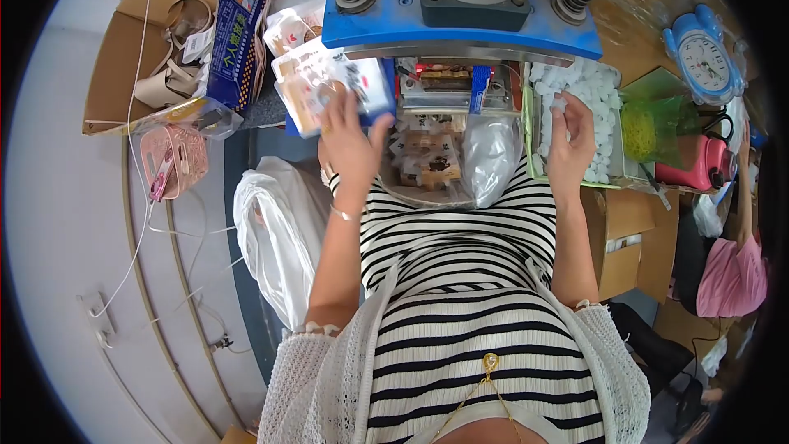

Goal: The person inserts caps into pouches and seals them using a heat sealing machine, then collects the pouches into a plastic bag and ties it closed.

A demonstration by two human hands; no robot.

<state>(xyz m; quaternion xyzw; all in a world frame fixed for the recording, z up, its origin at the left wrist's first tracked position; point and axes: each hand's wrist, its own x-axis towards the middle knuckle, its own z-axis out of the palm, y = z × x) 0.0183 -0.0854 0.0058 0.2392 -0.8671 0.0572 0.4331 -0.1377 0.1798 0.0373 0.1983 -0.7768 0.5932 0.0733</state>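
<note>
My left hand [349, 136] is over a stack of printed packets [308, 86] left of the press, its fingers spread and touching the top one. My right hand [571, 136] has thumb and fingertips pinched on a small white piece [560, 104], above a green-edged box of white pieces [604, 107]. Between the hands, in front of my lap, a round container holds small brown and white packets [431, 156], with a clear plastic bag [490, 156] beside them.
The blue press plate [460, 29] hangs ahead. A carton [123, 41] stands left, a white bag [275, 230] lower left. At right are a blue clock [704, 62], a pink bottle [694, 162] and a person in pink [731, 275].
</note>
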